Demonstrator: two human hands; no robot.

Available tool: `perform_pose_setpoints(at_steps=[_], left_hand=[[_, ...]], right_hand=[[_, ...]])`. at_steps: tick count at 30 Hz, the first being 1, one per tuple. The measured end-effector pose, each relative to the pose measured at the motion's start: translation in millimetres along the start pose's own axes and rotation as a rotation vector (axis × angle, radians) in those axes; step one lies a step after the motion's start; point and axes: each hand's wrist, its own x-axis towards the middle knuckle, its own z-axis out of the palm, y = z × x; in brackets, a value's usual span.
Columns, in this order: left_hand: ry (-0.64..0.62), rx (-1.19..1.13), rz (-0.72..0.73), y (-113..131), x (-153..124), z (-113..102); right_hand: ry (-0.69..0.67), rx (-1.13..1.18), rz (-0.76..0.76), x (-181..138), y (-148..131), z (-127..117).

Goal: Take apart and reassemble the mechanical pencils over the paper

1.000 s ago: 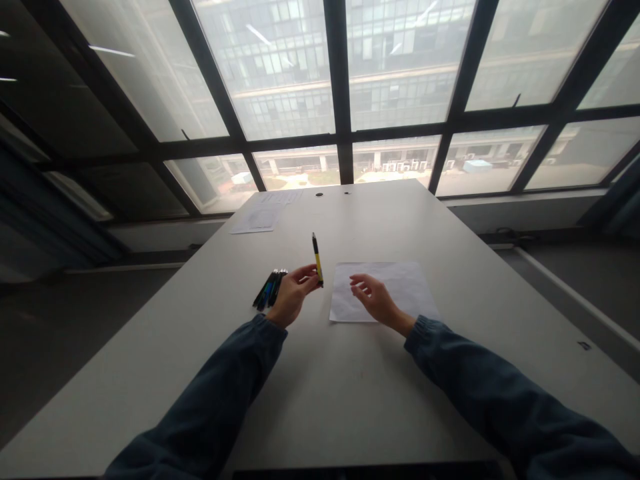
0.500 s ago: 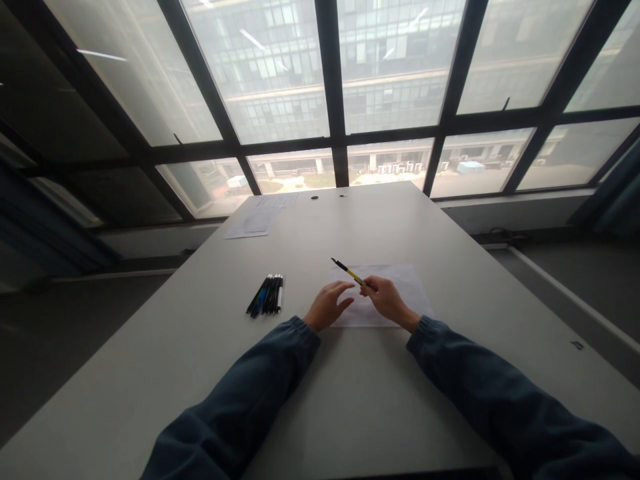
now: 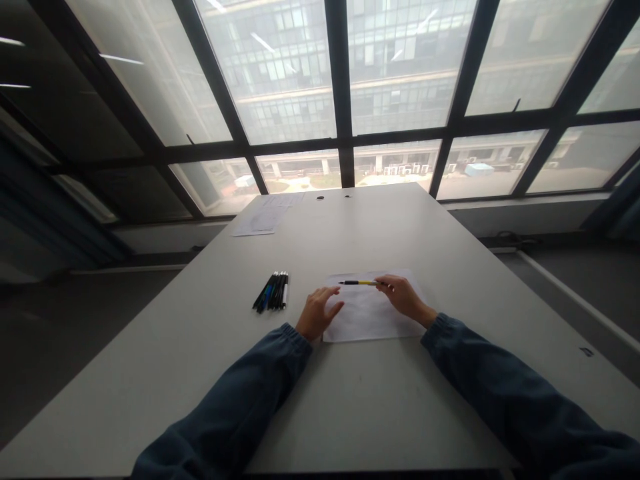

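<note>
Pinched in my right hand [image 3: 403, 297] is a yellow and black pen [image 3: 363, 283], held by one end and lying nearly level, its dark tip pointing left. Beneath it a white sheet of paper [image 3: 373, 323] lies on the table. My left hand [image 3: 317, 312] is at the left edge of the sheet, thumb and fingers apart with nothing between them, just short of the pen's tip. To the left of that hand, a group of several pens [image 3: 271, 292], mostly black with some blue and white, lies side by side on the table.
The white table [image 3: 200, 373] stretches away toward tall windows with dark frames [image 3: 345, 100]. More papers [image 3: 263, 219] lie at its far left. Two small dark items sit near the far edge, and a small dark mark [image 3: 586, 351] is at the right.
My right hand has moved right with the pen, which has turned from slanting up-left to nearly level. My left hand has shifted slightly left. The sheet now sits somewhat turned.
</note>
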Motion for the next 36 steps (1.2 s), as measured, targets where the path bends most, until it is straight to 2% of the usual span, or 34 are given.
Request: perform_pose_setpoints(at_steps=[2, 3, 8, 11, 14, 17, 22, 27, 36], left_hand=[[0.149, -0.167, -0.094, -0.6, 7.9, -4.3], [0.174, -0.245, -0.129, -1.1, 12.1, -5.5], [0.174, -0.360, -0.180, -2.5, 22.3, -0.4], [0.174, -0.416, -0.222, -4.8, 20.8, 6.3], [0.207, -0.472, -0.262, -7.8, 20.1, 9.6], [0.248, -0.497, -0.277, -8.6, 20.7, 8.9], [0.244, -0.507, -0.252, -5.4, 20.1, 7.4], [0.234, -0.518, -0.269, -4.6, 19.8, 9.1], [0.251, -0.529, -0.274, -6.6, 19.9, 8.7]], right_hand=[[0.028, -0.048, -0.058, -1.2, -1.2, -1.6], [0.036, -0.072, -0.075, -1.8, -1.9, -1.8], [0.041, -0.127, -0.092, -4.0, -3.7, -0.7], [0.029, -0.071, -0.098, -4.7, -3.5, 0.3], [0.060, 0.054, -0.060, -5.2, -1.6, 2.1], [0.153, 0.239, 0.052, -5.1, 2.0, 5.4], [0.242, 0.499, 0.148, -2.7, 5.4, 9.9], [0.282, 0.483, 0.160, -1.6, 4.2, 9.4], [0.250, 0.380, 0.136, -2.8, 6.9, 7.3]])
